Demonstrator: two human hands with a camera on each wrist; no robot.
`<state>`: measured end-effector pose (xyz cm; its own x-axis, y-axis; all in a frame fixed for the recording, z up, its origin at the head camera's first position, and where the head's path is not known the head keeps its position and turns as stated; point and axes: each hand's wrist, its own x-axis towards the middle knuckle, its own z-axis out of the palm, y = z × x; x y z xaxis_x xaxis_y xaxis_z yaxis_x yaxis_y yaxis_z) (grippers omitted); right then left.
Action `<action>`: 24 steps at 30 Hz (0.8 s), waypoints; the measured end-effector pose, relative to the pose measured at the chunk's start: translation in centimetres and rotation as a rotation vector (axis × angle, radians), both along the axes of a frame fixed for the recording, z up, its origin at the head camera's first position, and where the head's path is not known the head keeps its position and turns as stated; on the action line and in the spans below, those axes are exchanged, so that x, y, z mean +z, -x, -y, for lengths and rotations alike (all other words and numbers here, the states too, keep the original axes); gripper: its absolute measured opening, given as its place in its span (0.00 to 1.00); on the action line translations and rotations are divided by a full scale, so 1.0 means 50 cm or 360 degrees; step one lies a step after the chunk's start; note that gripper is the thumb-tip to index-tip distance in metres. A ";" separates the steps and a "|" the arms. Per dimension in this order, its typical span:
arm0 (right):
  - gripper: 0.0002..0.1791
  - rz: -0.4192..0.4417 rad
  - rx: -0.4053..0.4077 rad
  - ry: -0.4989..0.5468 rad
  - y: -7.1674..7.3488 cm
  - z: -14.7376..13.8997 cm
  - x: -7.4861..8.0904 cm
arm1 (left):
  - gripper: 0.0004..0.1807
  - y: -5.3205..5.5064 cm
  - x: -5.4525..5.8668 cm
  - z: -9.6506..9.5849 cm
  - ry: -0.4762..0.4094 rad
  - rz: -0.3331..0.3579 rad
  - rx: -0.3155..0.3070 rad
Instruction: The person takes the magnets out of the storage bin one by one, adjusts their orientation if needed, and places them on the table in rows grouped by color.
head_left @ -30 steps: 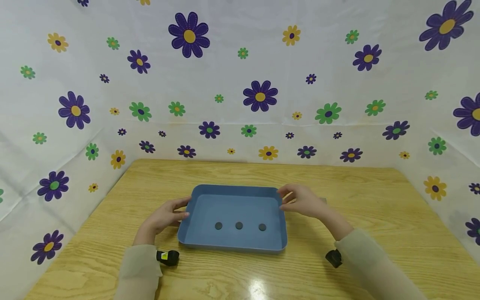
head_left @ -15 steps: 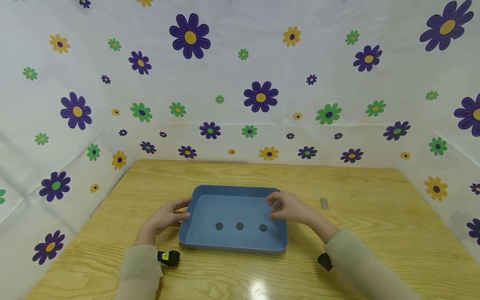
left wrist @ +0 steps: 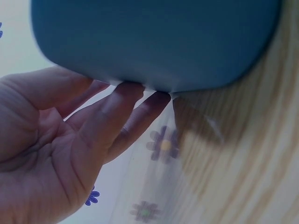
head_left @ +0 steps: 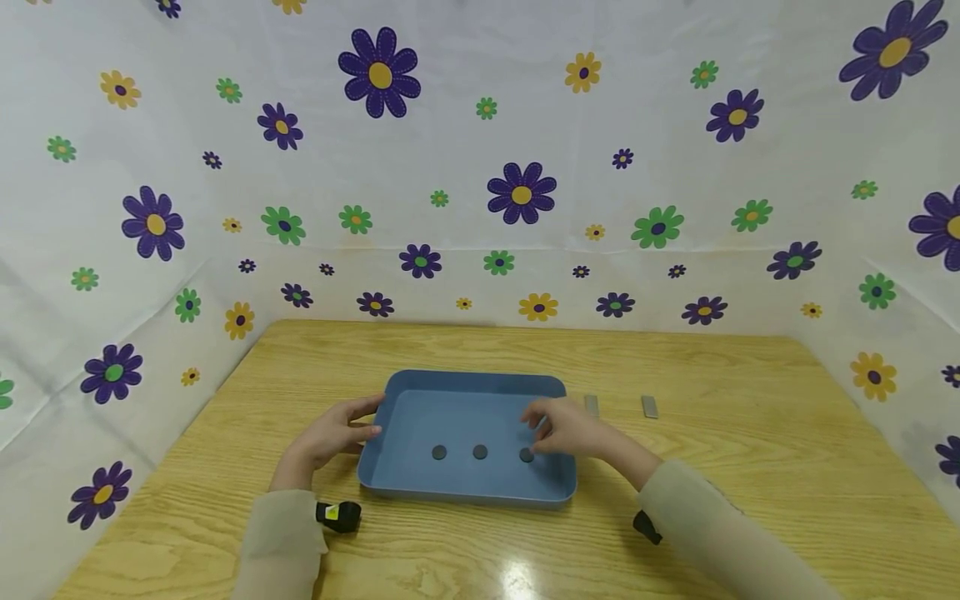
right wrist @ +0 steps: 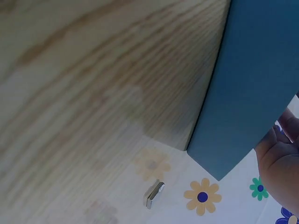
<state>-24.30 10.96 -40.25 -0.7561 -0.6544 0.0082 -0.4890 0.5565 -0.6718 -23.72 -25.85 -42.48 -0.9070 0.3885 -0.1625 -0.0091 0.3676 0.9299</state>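
Note:
A blue rectangular tray (head_left: 420, 417) lies on the wooden table in the head view. Three small dark grey discs (head_left: 480, 452) sit in a row on its floor. My left hand (head_left: 330, 435) rests on the tray's left side; the left wrist view has its fingers (left wrist: 100, 128) touching the tray's outer wall, loosely bent. Over the tray's right part hovers my right hand (head_left: 570, 429), fingers loosely bent, thumb close to the rightmost disc (head_left: 527, 456). Whether it touches that disc I cannot tell. The right wrist view has only part of this hand (right wrist: 282, 161), behind the tray's wall.
Two small flat metallic rectangular pieces lie right of the tray: one (head_left: 592, 406) just behind my right hand, another (head_left: 649, 407) farther right. A white flower-patterned sheet (head_left: 450, 167) stands behind and beside the wooden table (head_left: 450, 550).
My right hand has moved left and nearer me, from the tray's right rim to above the rightmost disc. Both metallic pieces now show behind it. The left hand stays at the tray.

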 end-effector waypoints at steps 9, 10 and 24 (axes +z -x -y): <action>0.19 -0.0051 0.0011 -0.0097 0.001 0.011 -0.010 | 0.33 0.001 -0.001 -0.001 0.0008 -0.0008 0.0004; 0.18 -0.0050 0.0014 -0.0111 0.001 0.013 -0.012 | 0.33 0.000 -0.001 -0.001 0.0011 -0.0009 0.0001; 0.17 -0.0201 -0.0024 -0.0383 -0.004 0.034 -0.023 | 0.33 0.002 -0.003 0.001 -0.0007 -0.0008 -0.0002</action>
<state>-24.11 9.26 -41.38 -0.7688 -0.6375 -0.0512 -0.5508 0.7006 -0.4537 -23.80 -25.92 -42.64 -0.9074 0.3901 -0.1563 -0.0040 0.3637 0.9315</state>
